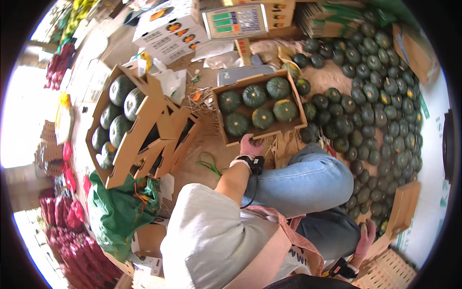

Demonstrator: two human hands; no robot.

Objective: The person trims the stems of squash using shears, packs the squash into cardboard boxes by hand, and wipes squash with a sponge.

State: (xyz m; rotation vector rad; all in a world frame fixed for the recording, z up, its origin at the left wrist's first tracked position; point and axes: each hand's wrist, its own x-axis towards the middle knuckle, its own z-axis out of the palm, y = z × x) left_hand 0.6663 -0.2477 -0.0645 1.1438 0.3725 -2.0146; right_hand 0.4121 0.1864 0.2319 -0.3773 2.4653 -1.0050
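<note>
My left hand point(250, 145), in a pink glove, is at the near edge of a shallow cardboard box point(304, 123), its fingers closed over the rim. Inside that box sit several dark green squashes point(254, 96) in two rows; a couple have yellow patches. The box rests on or against a grey scale platform point(245, 74), mostly hidden beneath it. Off to my right, my right hand point(366, 238), also gloved in pink, hangs beside my knee with fingers apart and nothing visible in it. Squashes and a cardboard flap are nearest to it.
A large pile of squashes point(380, 115) covers the right side. Stacked cardboard boxes of squashes point(120, 113) stand at left, above a green sack point(120, 212). A scale display point(236, 21) and printed cartons point(166, 29) are at the back. Scraps litter the floor.
</note>
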